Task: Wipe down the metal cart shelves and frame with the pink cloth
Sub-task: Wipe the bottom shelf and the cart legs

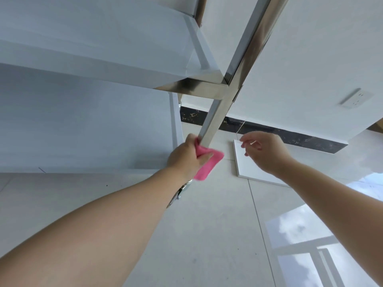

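No readable text, label, brand, number or sign is showing anywhere in this view.
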